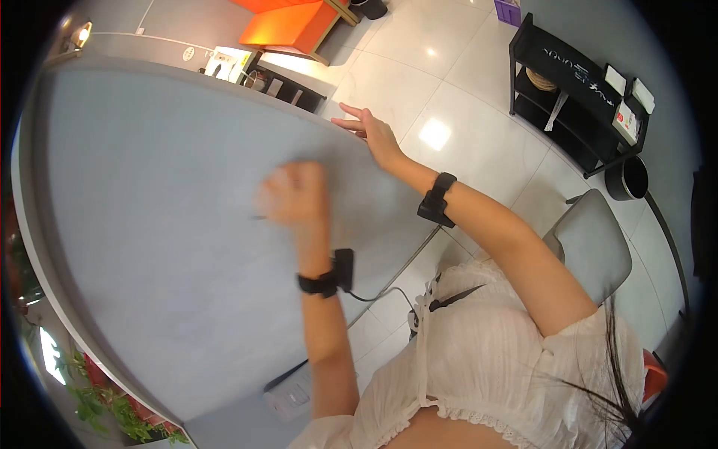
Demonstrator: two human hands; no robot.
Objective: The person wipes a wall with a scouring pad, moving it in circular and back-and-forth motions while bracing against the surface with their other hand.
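Observation:
My left hand (pixel 295 193) is over the grey table (pixel 164 224), blurred by motion. Its fingers look curled, but the smear hides how they lie. A small dark thin thing (pixel 259 218) shows beside its fingers; whether the hand holds it cannot be made out. At the table's far edge is my right hand (pixel 372 133), its fingers stretched and apart, with nothing in them. Black bands with small boxes are strapped round both wrists, and a dark cable hangs from the left one.
A grey chair (pixel 594 243) and a black bin (pixel 627 178) stand on the right, near a black shelf cart (pixel 572 75). An orange seat (pixel 288 30) is beyond the table. Green plants (pixel 93 400) line its lower left side. A pale box (pixel 288 396) lies near my left elbow.

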